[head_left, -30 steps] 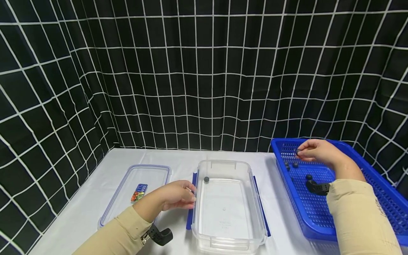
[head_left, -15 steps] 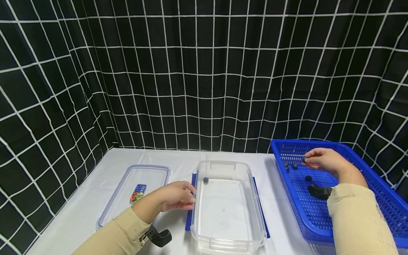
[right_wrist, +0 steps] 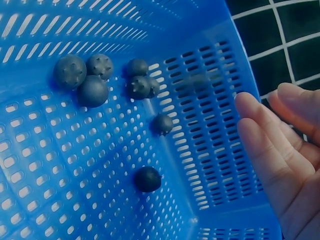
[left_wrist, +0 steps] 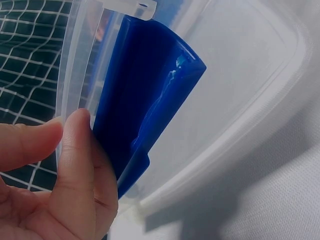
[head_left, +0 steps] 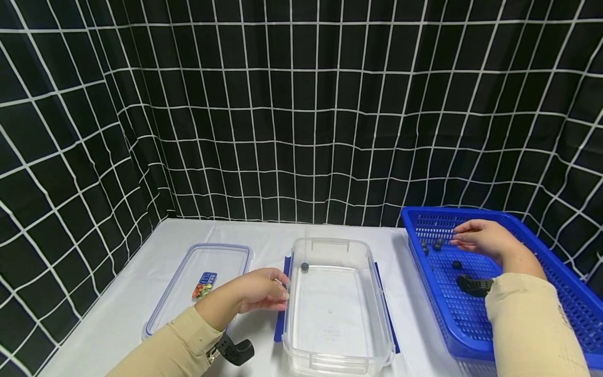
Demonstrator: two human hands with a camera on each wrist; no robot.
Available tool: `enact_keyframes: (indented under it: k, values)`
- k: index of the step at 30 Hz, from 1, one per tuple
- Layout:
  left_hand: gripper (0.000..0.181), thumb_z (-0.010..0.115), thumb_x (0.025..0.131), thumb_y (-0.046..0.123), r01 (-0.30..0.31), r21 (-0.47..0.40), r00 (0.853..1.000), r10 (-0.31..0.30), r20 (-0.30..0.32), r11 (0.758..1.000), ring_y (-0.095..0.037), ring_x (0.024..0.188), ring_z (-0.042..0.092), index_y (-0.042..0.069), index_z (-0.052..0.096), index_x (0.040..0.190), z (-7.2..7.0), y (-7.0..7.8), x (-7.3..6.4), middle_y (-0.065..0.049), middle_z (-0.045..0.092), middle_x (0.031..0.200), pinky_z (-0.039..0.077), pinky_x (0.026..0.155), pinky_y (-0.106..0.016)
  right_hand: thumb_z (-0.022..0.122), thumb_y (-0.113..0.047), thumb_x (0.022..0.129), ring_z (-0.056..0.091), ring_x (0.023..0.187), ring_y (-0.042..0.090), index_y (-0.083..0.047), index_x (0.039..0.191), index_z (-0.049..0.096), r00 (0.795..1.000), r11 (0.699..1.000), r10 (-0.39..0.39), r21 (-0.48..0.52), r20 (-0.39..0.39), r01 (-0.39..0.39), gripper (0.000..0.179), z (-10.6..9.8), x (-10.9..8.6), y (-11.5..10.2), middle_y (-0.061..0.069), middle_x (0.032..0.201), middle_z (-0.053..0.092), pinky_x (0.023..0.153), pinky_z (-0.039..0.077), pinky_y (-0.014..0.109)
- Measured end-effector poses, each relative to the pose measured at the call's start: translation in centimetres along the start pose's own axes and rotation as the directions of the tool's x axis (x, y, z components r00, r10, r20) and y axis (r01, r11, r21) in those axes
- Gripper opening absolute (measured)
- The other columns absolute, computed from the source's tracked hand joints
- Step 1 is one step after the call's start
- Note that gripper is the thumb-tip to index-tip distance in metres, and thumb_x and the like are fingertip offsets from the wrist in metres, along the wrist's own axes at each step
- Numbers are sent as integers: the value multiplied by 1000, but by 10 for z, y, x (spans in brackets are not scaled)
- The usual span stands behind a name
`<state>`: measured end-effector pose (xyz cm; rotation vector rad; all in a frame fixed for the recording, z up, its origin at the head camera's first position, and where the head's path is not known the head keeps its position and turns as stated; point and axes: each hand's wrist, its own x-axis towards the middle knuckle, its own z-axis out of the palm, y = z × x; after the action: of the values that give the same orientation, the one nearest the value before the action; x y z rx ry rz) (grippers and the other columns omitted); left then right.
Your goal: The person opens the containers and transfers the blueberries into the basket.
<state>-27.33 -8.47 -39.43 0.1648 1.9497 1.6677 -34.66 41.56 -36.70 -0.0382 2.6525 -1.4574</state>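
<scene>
My right hand (head_left: 485, 241) is over the blue perforated basket (head_left: 452, 340), fingers extended and nothing visible between them. Several small dark studded balls (right_wrist: 93, 91) lie on the basket floor. A blurred dark streak (right_wrist: 200, 81) shows against the basket wall in the right wrist view, perhaps a ball in motion. My left hand (head_left: 261, 289) is at the left side of a clear plastic container (head_left: 339, 352), its fingertips against the wall near the blue latch (left_wrist: 145, 90). One dark ball (head_left: 304, 266) lies in the container's far left corner.
The container's clear lid (head_left: 176, 309), with a blue rim and a colourful label (head_left: 204, 285), lies flat at the left. A white cloth covers the table (head_left: 264, 230). Black gridded curtain (head_left: 301, 131) hangs behind and along both sides.
My right hand drew right and slightly down, then let go of the dark ball it was pinching, above the basket. The left hand stays at the container.
</scene>
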Motion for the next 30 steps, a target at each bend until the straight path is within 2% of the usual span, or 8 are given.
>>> enact_keyframes:
  k: [9, 17, 25, 30]
  values:
    - [31, 57, 79, -7, -4, 5, 1000, 4, -1, 1000, -15, 67, 60, -4, 46, 108, 0, 0, -1, -10, 53, 79, 59, 70, -27, 51, -15, 93, 64, 85, 10, 12, 121, 40, 1000, 1000, -19, -7, -2, 19, 40, 1, -1, -6, 8, 98, 64, 80, 56, 28]
    - [30, 56, 79, -7, -4, 4, 1000, 4, -6, 1000, -15, 67, 60, -4, 46, 108, 0, 1, -1, -9, 53, 79, 59, 70, -27, 49, -23, 94, 63, 88, 9, 6, 123, 42, 999, 997, -45, -60, -28, 43, 41, 2, -1, -19, 15, 108, 60, 83, 55, 30]
    - [30, 57, 79, -6, -5, 7, 1000, 5, -8, 1000, -15, 67, 60, -3, 46, 107, -2, -1, 0, -9, 54, 79, 59, 70, -27, 53, -28, 92, 63, 95, 20, 3, 122, 44, 993, 990, -101, -104, -55, 95, 44, 11, -4, -54, 19, 111, 58, 87, 53, 38]
    - [30, 57, 79, -7, -16, -1, 1000, 16, 2, 1000, -15, 67, 59, -4, 46, 107, -1, -2, 1, -8, 53, 78, 59, 70, -27, 56, -26, 91, 64, 88, 13, 4, 118, 48, 982, 977, -187, -109, -14, 184, 41, 28, -1, -86, 23, 111, 58, 82, 56, 30]
